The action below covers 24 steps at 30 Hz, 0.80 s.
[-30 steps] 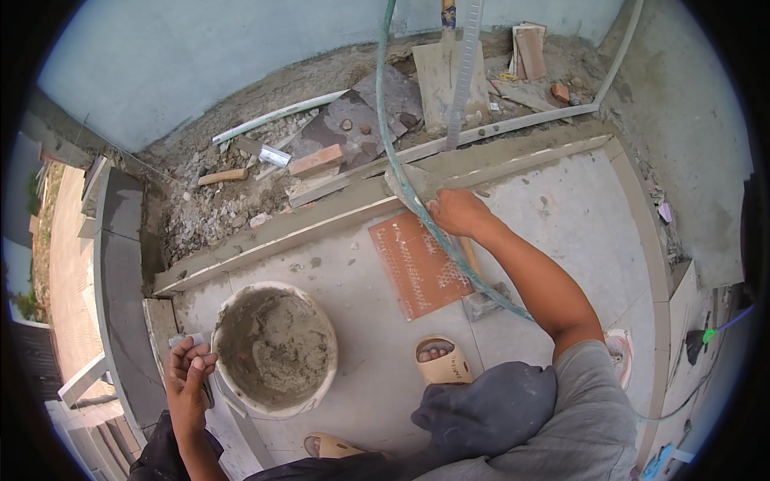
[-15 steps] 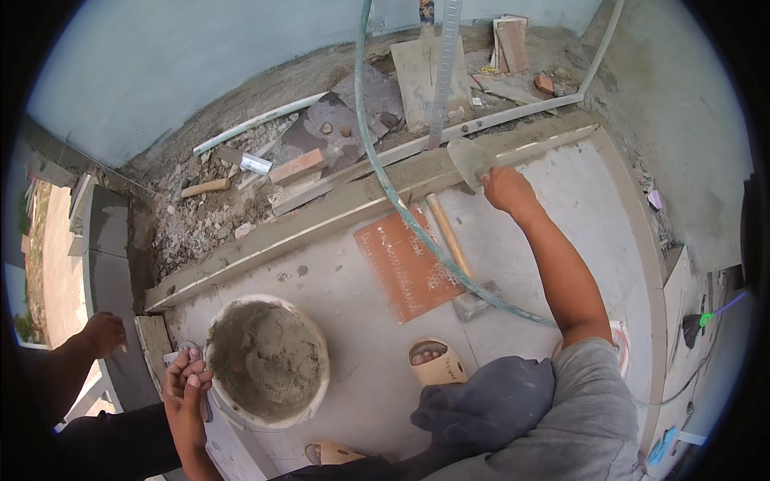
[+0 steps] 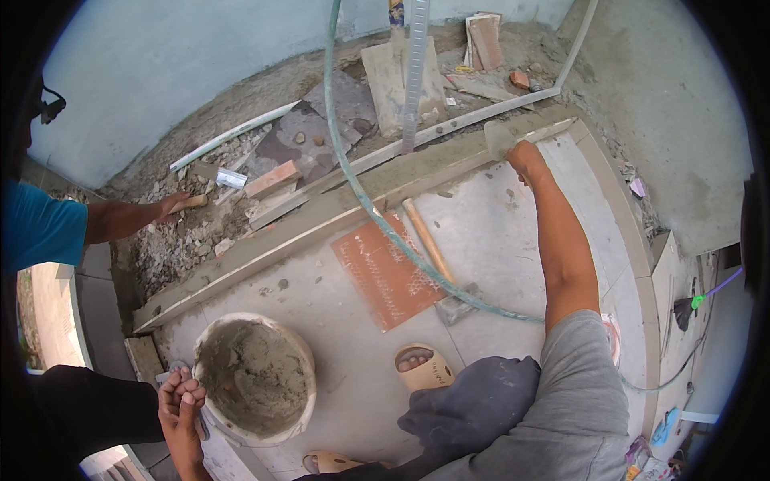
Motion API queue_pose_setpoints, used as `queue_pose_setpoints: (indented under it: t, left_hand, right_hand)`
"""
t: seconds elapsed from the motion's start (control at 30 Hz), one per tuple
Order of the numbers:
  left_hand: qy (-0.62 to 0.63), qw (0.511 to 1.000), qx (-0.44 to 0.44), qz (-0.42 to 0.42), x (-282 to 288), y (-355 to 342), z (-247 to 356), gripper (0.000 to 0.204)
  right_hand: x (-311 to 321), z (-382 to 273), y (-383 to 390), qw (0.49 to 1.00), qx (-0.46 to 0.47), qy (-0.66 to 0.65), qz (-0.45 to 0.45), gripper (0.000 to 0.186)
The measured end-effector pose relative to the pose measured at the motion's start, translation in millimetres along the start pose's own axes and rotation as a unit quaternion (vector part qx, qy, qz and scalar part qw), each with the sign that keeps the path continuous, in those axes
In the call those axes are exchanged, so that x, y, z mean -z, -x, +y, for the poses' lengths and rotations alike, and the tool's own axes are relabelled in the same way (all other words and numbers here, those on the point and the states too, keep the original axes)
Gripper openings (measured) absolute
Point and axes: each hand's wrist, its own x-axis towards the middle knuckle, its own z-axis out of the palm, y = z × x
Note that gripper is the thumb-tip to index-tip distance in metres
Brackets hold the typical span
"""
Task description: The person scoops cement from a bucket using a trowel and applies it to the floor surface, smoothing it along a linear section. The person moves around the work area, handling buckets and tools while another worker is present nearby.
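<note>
My right hand (image 3: 526,160) is closed on a trowel, its mortar-coated blade (image 3: 499,138) lying at the top of a low ledge (image 3: 385,180) spread with grey mortar. My left hand (image 3: 181,405) hangs beside the left rim of a white bucket (image 3: 311,401) with wet mortar (image 3: 257,373) inside. Its fingers are curled against the thumb, and whatever they may hold is hidden. From the left, a co-worker in a blue sleeve (image 3: 44,224) reaches a hand (image 3: 170,208) onto a short wooden handle (image 3: 195,201) in the rubble.
A green hose (image 3: 353,180) crosses the ledge and tiled floor. Below it lie an orange-brown tile (image 3: 373,280) and a mallet with a wooden handle (image 3: 427,240). Behind the ledge are a metal bar (image 3: 473,119), a brick (image 3: 273,179), rubble and a shovel (image 3: 401,88).
My trowel hand has shifted right along the ledge. The co-worker's hand has gone from the lower left up to the wooden handle. The whole view has moved slightly.
</note>
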Motion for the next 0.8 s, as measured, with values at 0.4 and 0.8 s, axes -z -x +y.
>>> queue_pose_setpoints:
  t: [0.4,0.8]
  left_hand:
    - [-0.239,0.967,-0.064,0.06,37,-11,-66,0.046]
    - [-0.134,0.967,0.215,-0.028,83,-41,-167,0.07]
  right_hand:
    - [29,72,62,0.992,-0.066,-0.103,-0.031,0.033]
    - [-7,-75,256,0.912,0.312,-0.002,-0.266,0.042]
